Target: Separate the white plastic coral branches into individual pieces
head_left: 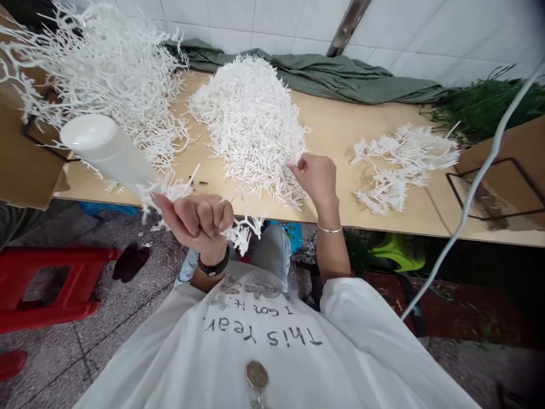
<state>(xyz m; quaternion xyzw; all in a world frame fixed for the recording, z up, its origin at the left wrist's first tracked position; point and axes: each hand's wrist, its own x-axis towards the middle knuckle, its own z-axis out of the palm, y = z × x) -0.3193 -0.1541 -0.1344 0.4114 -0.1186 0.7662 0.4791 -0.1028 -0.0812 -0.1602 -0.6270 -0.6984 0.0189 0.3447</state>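
Observation:
My left hand (198, 218) is closed around a white branching plastic sprig (242, 233), held just in front of the table's near edge. Forked ends of white sprigs stick out on both sides of the fist. My right hand (315, 176) is at the right side of a big heap of small white sprigs (255, 119), thumb and fingers pinched together against it. What lies between those fingertips is too small to make out. Left of the heap is a larger tangle of long white branches (114, 68). A few white branch clusters (400, 165) lie right of my right hand.
A pale cylindrical container (110, 147) stands at the left of the table (336, 125). Green cloth (323, 76) runs along the tiled wall. A grey cable (472, 187) hangs across the right side. Cardboard boxes (511, 153) flank the table, and a red stool (55, 278) is at left.

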